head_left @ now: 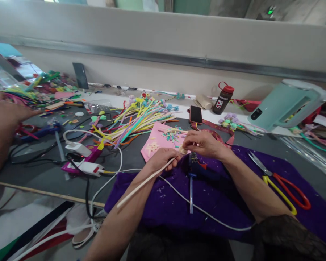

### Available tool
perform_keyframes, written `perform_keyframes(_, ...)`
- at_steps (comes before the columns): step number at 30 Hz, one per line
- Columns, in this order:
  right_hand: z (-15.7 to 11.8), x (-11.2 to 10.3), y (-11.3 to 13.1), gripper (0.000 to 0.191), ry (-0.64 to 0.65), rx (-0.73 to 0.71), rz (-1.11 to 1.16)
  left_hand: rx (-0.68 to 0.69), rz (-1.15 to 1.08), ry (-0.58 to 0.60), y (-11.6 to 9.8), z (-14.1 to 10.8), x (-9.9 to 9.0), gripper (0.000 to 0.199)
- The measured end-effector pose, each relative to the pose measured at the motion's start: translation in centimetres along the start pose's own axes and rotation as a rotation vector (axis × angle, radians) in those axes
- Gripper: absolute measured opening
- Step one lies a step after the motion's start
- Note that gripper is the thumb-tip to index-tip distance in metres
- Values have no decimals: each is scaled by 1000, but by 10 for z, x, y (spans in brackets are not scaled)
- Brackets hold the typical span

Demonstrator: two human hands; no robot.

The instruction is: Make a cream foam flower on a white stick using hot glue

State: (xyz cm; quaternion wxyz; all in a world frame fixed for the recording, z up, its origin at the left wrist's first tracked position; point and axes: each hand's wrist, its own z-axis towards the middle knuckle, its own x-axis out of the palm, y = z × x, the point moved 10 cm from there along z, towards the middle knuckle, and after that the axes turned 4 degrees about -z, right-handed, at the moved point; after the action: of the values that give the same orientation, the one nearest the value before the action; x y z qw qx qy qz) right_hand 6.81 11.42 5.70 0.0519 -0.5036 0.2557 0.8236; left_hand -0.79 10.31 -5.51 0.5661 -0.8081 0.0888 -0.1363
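Observation:
My left hand point(167, 158) is closed around a cream pipe cleaner point(143, 184), whose long stem runs down toward me over the forearm. At its upper end sits a small cream flower head point(182, 150). My right hand point(199, 143) pinches at this flower head from the right; any small piece between its fingertips is hidden. Just below the hands a dark blue glue gun point(198, 167) lies on the purple cloth point(222, 206), a clear glue stick point(191, 195) poking out of it. Behind the hands, a pink sheet point(159, 136) carries short cream pieces point(152, 148) and small coloured pieces point(174, 135).
Scissors point(278, 185) lie right on the cloth. A bundle of coloured pipe cleaners point(141, 121), a phone point(195, 115), a bottle point(223, 99) and a mint kettle point(288, 105) stand or lie behind. Left are a power strip point(83, 163) with cables and another person's hand point(13, 112).

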Motion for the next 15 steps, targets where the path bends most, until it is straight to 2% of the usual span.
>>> perform_keyframes(15,0,1,6,13,-16,1,-119,25,-15,5,-4,-1,1,18)
